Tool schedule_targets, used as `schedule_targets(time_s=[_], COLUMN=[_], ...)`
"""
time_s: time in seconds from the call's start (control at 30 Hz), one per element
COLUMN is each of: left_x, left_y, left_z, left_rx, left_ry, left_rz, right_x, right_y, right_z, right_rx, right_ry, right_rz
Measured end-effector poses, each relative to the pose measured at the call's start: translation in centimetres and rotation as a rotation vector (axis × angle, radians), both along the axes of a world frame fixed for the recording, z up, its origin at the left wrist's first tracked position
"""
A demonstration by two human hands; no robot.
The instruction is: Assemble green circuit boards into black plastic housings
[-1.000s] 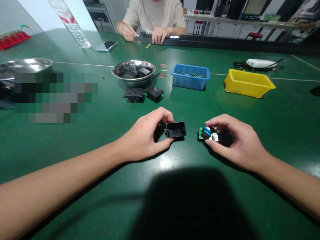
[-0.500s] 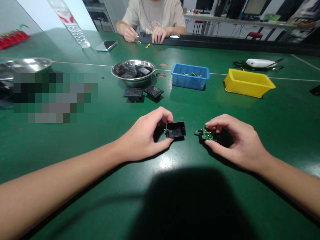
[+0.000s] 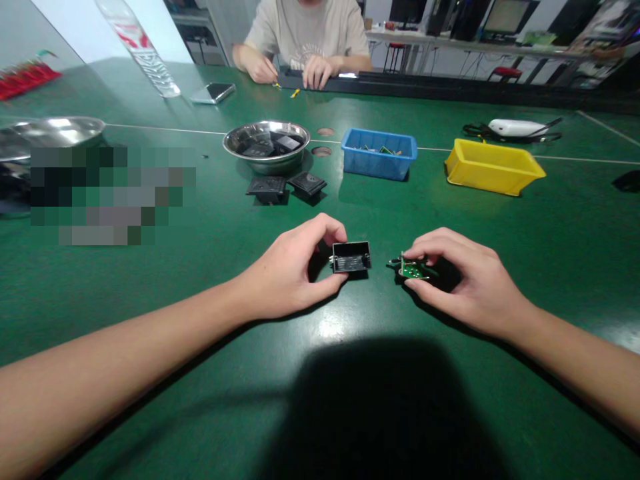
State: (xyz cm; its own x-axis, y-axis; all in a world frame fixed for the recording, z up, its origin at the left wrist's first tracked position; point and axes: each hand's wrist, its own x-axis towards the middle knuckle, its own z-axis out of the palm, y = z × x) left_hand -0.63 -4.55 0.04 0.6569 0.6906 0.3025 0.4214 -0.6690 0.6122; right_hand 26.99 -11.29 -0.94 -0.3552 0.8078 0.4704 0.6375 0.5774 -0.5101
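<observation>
Between thumb and fingers, my left hand (image 3: 305, 267) grips a small black plastic case (image 3: 351, 258), its open side facing me and its hollow inside showing. To the right, a small green circuit board (image 3: 413, 269) is pinched by my right hand (image 3: 460, 273); dark parts stick out from the board's left side. A short gap of table separates the case from the board. Beyond my left hand, two black plastic housings (image 3: 267, 189) lie on the green table (image 3: 210, 220), in front of a steel bowl (image 3: 267, 160) with several dark pieces in it.
A blue bin (image 3: 379, 163) holds small parts; a yellow bin (image 3: 493, 173) stands right of it. Farther back are a white corded tool (image 3: 520, 127), a phone (image 3: 214, 93) and a bottle (image 3: 145, 57). Another steel bowl (image 3: 90, 132) is at left. A person (image 3: 310, 40) works across the table.
My right hand has shifted slightly left with the circuit board, closer to the case. The case has tilted a little in my left hand, which otherwise stays in place.
</observation>
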Motion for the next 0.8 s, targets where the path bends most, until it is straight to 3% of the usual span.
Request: schedule_targets(time_s=[0.4,0.6,0.8], left_x=[0.2,0.8,1.4], left_y=[0.7,1.0,1.6], left_z=[-0.8,-1.1,-1.4], left_rx=[0.357,0.358,0.343], left_ry=[0.229,0.196,0.19], left_rz=[-0.05,-0.031,0.015], right_x=[-0.8,-1.4,-2.6], right_y=[0.4,0.6,1.1], right_z=[-1.0,-1.8,-2.2], right_rx=[0.2,0.234,0.275], right_ry=[-0.09,-0.105,-0.047], right_rz=[0.043,-0.047,-0.231])
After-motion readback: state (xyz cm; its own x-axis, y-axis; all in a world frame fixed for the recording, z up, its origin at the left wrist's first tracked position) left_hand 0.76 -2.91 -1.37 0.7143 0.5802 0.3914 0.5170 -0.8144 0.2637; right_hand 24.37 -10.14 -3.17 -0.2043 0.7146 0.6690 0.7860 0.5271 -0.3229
